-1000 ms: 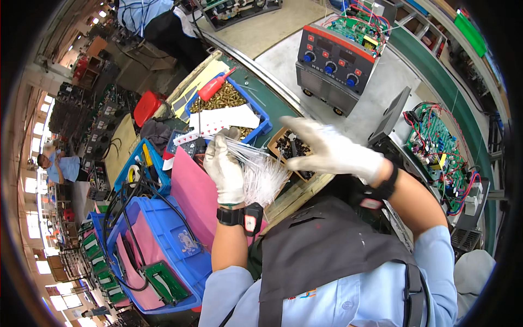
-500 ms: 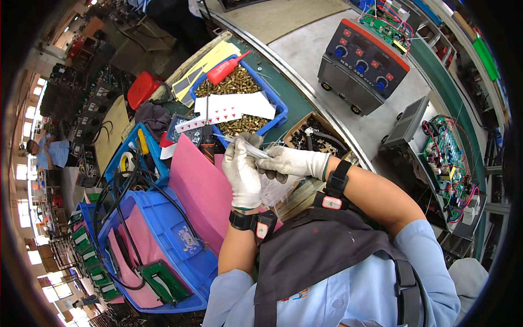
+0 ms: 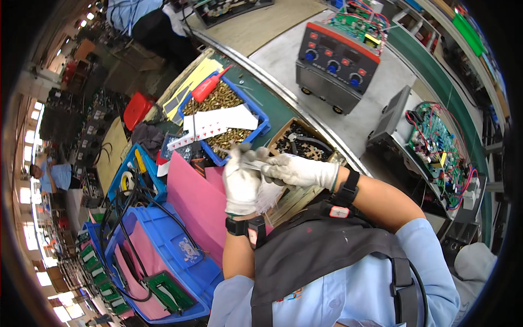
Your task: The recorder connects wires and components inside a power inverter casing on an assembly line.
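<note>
White gloves with grey fingertips cover both my hands, which meet in front of me near the large blue bin's close corner. Between them is a thin, whitish, strip-like piece (image 3: 252, 165), whose exact kind I cannot make out. My left hand (image 3: 241, 185) is closed around its left end, the fingertips slightly blurred. From the other side my right hand (image 3: 297, 170) pinches it, fingers bent. Just beyond lies the blue bin (image 3: 264, 122) of brass-coloured fittings, with white sticker sheets (image 3: 229, 120) and a red bottle (image 3: 206, 89) on top.
Right of the bin, a cardboard box (image 3: 290, 124) holds small black parts and cutters. A red-and-black welding machine (image 3: 335, 68) and an opened unit with circuit boards (image 3: 436, 139) stand farther right. Pink sheets (image 3: 190, 201), cables and a blue crate (image 3: 204, 275) are at left.
The bench and machines have shifted left in the view. Both hands stay together with the whitish piece, which now shows less of its length; the left fingers have moved.
</note>
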Tool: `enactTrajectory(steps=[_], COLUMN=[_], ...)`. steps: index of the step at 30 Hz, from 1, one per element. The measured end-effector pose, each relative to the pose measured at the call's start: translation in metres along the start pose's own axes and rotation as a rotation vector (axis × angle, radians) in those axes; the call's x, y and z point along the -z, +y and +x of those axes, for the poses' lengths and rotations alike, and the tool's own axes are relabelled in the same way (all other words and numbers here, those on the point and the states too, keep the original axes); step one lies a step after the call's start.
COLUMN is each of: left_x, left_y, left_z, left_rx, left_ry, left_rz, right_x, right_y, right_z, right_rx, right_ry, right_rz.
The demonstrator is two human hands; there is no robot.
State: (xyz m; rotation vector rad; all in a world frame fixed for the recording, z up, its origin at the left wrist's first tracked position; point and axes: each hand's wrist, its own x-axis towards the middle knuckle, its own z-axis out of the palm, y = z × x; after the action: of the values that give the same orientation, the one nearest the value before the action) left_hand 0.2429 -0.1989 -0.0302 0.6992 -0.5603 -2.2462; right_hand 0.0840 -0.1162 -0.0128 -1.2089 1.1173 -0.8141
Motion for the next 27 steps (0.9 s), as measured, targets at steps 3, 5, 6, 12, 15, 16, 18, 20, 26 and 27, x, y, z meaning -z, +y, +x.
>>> enactTrajectory(steps=[3, 5, 6, 12, 15, 16, 18, 20, 26, 27], left_x=[0.015, -0.015, -0.058, -0.112, -0.119, -0.123, -0.152, -0.165, -0.199, -0.195], left_y=[0.035, 0.038, 0.025, -0.111, -0.145, -0.153, -0.146, -0.144, -0.162, -0.168], left_z=[0.021, 0.01, -0.002, -0.011, 0.002, 0.006, 0.004, 0.004, -0.013, -0.012], left_rx=[-0.344, -0.394, -0.329, -0.195, -0.133, -0.107, 0.589, 0.73, 0.706, 0.509], left_ry=[0.257, 0.02, -0.03, -0.681, -0.921, -1.009, -0.944, -0.991, -1.224, -1.255], left_rz=[-0.016, 0.434, 0.815, 1.489, 1.338, 1.255, 0.999, 1.053, 0.869, 0.906], right_x=[0.024, 0.042, 0.049, 0.058, 0.061, 0.06, 0.055, 0.046, 0.051, 0.052], right_y=[-0.001, 0.019, 0.028, 0.006, 0.002, 0.0, -0.016, -0.028, -0.024, -0.012], right_z=[-0.054, -0.082, -0.098, -0.156, -0.205, -0.223, -0.265, -0.301, -0.284, -0.278], right_rx=[-0.237, -0.097, -0.086, -0.147, -0.252, -0.265, -0.25, 0.009, 0.262, 0.352], right_ry=[0.023, 0.048, 0.037, 0.212, 0.425, 0.505, 0.755, 1.131, 0.901, 0.948], right_rz=[0.039, -0.227, -0.284, -0.42, -0.396, -0.414, -0.41, -0.205, -0.221, -0.369])
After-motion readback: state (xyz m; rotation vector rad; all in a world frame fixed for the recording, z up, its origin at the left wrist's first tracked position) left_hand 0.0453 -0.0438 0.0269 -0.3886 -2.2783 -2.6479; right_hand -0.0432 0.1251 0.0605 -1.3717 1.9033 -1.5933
